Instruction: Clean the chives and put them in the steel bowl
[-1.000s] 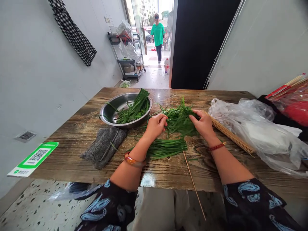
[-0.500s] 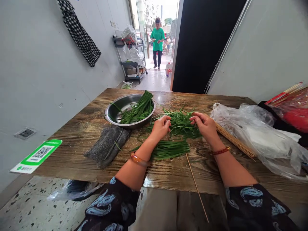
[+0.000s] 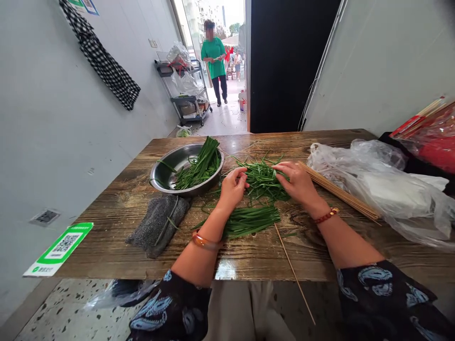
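Observation:
A loose heap of long green leaves, like garlic chives (image 3: 265, 177), lies on the wooden table between my hands. My left hand (image 3: 232, 188) is at the heap's left edge with curled fingers and thumb drawn together; whatever is in them is hidden. Over the right side of the heap, my right hand (image 3: 296, 182) has its thumb and fingers apart, touching the leaves. Nearer to me lies a neat row of chives (image 3: 250, 221), with a thin bamboo skewer (image 3: 293, 270) sticking out past the table edge. A steel bowl (image 3: 156, 182) at the left holds more chives.
A grey mesh cloth (image 3: 158, 225) lies in front of the bowl. To the right are a bundle of skewers (image 3: 341, 194) and clear plastic bags (image 3: 387, 189). A QR-code card (image 3: 60, 248) sits at the left edge. A person in green (image 3: 213, 57) is at the doorway.
My right hand has moved left and inward, onto the leaf heap. My left hand stays near the heap's left edge. The view has shifted slightly, and the person at the door has turned.

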Motion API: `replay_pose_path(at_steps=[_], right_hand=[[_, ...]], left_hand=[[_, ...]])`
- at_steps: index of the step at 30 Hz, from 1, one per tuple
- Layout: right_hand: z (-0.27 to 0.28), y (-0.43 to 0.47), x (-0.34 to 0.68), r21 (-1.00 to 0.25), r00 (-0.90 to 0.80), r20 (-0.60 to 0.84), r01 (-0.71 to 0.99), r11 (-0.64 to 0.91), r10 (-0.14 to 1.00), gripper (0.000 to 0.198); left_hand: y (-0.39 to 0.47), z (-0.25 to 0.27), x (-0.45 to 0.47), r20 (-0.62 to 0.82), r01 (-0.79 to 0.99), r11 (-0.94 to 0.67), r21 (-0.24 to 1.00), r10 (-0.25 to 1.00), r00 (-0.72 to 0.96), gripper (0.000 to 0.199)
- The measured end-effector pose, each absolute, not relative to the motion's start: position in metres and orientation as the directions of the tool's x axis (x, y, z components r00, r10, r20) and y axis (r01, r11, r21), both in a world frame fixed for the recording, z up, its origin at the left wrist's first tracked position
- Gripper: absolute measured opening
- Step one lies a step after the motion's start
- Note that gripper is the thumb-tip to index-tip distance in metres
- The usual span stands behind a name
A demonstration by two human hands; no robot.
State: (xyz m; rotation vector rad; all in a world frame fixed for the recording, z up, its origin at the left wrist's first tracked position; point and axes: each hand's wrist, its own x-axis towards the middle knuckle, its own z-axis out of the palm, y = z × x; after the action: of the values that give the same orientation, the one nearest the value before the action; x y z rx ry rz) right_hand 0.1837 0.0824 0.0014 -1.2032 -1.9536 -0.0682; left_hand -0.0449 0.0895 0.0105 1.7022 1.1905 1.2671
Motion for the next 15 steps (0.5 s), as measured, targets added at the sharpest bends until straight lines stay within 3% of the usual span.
replay_pose_path(at_steps=[4,8,12,15], right_hand=[[-0.012,0.09,0.19,-0.299,-0.275,0.574,0.807,0.51,0.771,0.028],[-0.014,0.094,0.197,-0.35,-0.22,0.57,0.806,0.476,0.792,0.016],[-0.009,0.092,0.196,-0.371,-0.22,0.593,0.779,0.505,0.774,0.031],[-0.009,0.091,0.194,-0.331,-0.274,0.57,0.786,0.522,0.775,0.024]], left_hand=[[0.09,0.008,-0.045,0.37,0.294,-0.394,0.871,0.919,0.134,0.028],[0.091,0.007,-0.045,0.375,0.308,-0.413,0.857,0.91,0.176,0.026],[0.09,0.009,-0.044,0.37,0.309,-0.407,0.86,0.913,0.172,0.025],[0.087,0.012,-0.043,0.365,0.312,-0.4,0.861,0.916,0.168,0.025]])
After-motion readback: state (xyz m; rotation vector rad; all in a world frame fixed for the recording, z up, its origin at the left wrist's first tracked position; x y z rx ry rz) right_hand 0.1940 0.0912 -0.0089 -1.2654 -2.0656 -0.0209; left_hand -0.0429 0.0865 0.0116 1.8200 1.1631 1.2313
